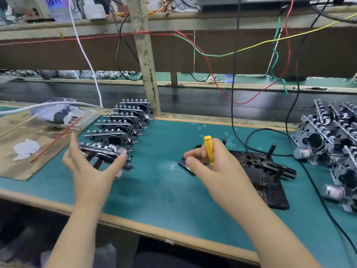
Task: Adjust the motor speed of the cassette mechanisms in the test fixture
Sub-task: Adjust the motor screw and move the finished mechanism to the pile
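Left hand (90, 167) is spread wide, fingers straight, cupped around the near end of the row of mechanisms (117, 130). The thumb tip looks like it touches the nearest unit, but nothing is actually gripped. Right hand (210, 163) is curled round a yellow screwdriver (209, 149), handle sticking up out of the fist, tip hidden behind the fingers.

That hand sits over the left corner of the fixture (260, 175), a black plate with holes and a few upright pegs, lying flat on the green tabletop (164, 182) with no mechanism on it. The row on the left runs from near the left hand back toward a wooden post (145, 60), units standing on edge, one behind another. A second, messier pile (334, 144) is at the far right, with a couple of silver motors (302, 152) showing at its near side.

Black cables (251, 136) loop across the tabletop behind the fixture; red, green and yellow wires hang off the shelf above.

Far left there's brown paper (29, 147) with a crumpled white scrap (26, 148) and a red stick (56, 140) on it. Behind that is a clear tray (85, 120) holding crumpled, bluish-white stuff; can't tell what. Only writing anywhere is on a blurry purple thing top left, unreadable.
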Available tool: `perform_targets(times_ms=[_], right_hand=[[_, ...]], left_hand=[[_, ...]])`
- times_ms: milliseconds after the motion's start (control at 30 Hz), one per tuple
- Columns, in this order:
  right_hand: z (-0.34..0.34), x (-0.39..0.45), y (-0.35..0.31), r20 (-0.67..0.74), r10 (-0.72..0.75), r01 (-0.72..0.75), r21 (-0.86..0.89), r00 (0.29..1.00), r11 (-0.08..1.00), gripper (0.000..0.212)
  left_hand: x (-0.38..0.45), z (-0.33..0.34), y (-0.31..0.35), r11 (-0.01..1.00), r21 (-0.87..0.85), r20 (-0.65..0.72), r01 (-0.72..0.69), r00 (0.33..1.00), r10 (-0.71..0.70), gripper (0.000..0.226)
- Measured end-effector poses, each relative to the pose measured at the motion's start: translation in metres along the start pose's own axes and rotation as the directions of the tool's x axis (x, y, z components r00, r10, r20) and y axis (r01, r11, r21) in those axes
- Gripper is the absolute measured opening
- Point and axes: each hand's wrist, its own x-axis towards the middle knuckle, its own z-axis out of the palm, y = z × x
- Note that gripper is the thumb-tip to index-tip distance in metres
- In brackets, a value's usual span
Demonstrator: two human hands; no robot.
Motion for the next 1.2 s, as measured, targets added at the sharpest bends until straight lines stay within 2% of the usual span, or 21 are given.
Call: perform_targets(times_ms=[33, 100, 167, 233, 333, 467, 533, 567, 633, 667, 733, 767, 833, 900, 933, 1100, 1200], right_hand=[[0.001, 0.000, -0.002, 0.004, 0.014, -0.014, 0.041, 1.000, 0.999, 0.023], [0.003, 0.001, -0.007, 0.059, 0.044, -0.050, 0.114, 0.997, 0.992, 0.032], [0.002, 0.001, -0.011, 0.159, 0.075, -0.096, 0.131, 0.985, 0.987, 0.049], [-0.006, 0.000, -0.012, 0.222, 0.103, -0.136, 0.137, 0.970, 0.981, 0.062], [-0.032, -0.003, -0.015, 0.215, 0.073, -0.116, 0.193, 0.974, 0.974, 0.052], [-0.067, -0.004, -0.020, 0.130, 0.027, -0.044, 0.137, 0.991, 0.990, 0.050], [-0.084, 0.001, -0.017, 0.064, 0.018, -0.019, 0.021, 0.998, 1.000, 0.051], [-0.095, 0.006, -0.014, 0.017, 0.018, -0.016, -0.075, 1.000, 0.997, 0.055], [-0.116, 0.017, -0.008, -0.048, 0.013, -0.027, -0.310, 0.999, 0.950, 0.066], [-0.126, 0.023, -0.005, -0.043, 0.010, -0.028, -0.430, 0.999, 0.902, 0.070], [-0.138, 0.036, 0.003, 0.060, 0.031, 0.012, -0.618, 0.998, 0.786, 0.075], [-0.141, 0.042, 0.009, 0.139, 0.056, 0.052, -0.673, 0.989, 0.738, 0.076], [-0.141, 0.051, 0.024, 0.265, 0.102, 0.128, -0.724, 0.959, 0.677, 0.077], [-0.140, 0.057, 0.036, 0.314, 0.103, 0.173, -0.735, 0.944, 0.656, 0.075], [-0.141, 0.058, 0.039, 0.319, 0.096, 0.183, -0.736, 0.943, 0.652, 0.074], [-0.143, 0.066, 0.045, 0.314, 0.101, 0.182, -0.751, 0.944, 0.635, 0.072], [-0.145, 0.067, 0.048, 0.307, 0.124, 0.157, -0.743, 0.944, 0.650, 0.073]], left_hand=[[-0.014, 0.001, 0.012, 0.994, -0.028, -0.006, -0.105, 0.994, 0.105, 0.127], [-0.039, 0.010, 0.036, 0.931, -0.042, -0.006, -0.362, 0.932, 0.362, 0.123], [-0.058, 0.025, 0.062, 0.822, -0.105, 0.042, -0.559, 0.824, 0.566, 0.112], [-0.069, 0.043, 0.082, 0.707, -0.230, 0.057, -0.669, 0.716, 0.696, 0.101], [-0.080, 0.065, 0.106, 0.639, -0.407, 0.030, -0.653, 0.689, 0.724, 0.099], [-0.083, 0.090, 0.135, 0.593, -0.498, 0.027, -0.633, 0.672, 0.740, 0.088], [-0.076, 0.099, 0.145, 0.596, -0.522, 0.125, -0.610, 0.636, 0.761, 0.095], [-0.069, 0.102, 0.146, 0.601, -0.530, 0.211, -0.598, 0.593, 0.777, 0.102], [-0.051, 0.107, 0.144, 0.653, -0.522, 0.399, -0.549, 0.519, 0.756, 0.108], [-0.041, 0.109, 0.142, 0.708, -0.497, 0.495, -0.502, 0.506, 0.706, 0.107], [-0.026, 0.117, 0.137, 0.836, -0.398, 0.680, -0.377, 0.491, 0.545, 0.108], [-0.021, 0.122, 0.133, 0.879, -0.332, 0.756, -0.342, 0.462, 0.465, 0.110], [-0.015, 0.132, 0.127, 0.905, -0.233, 0.854, -0.357, 0.370, 0.366, 0.115], [-0.013, 0.141, 0.123, 0.907, -0.185, 0.901, -0.379, 0.304, 0.310, 0.116], [-0.013, 0.144, 0.121, 0.912, -0.169, 0.910, -0.374, 0.296, 0.290, 0.115], [-0.011, 0.154, 0.123, 0.928, -0.116, 0.905, -0.354, 0.348, 0.246, 0.114], [-0.012, 0.160, 0.126, 0.929, -0.081, 0.919, -0.360, 0.334, 0.210, 0.112]])
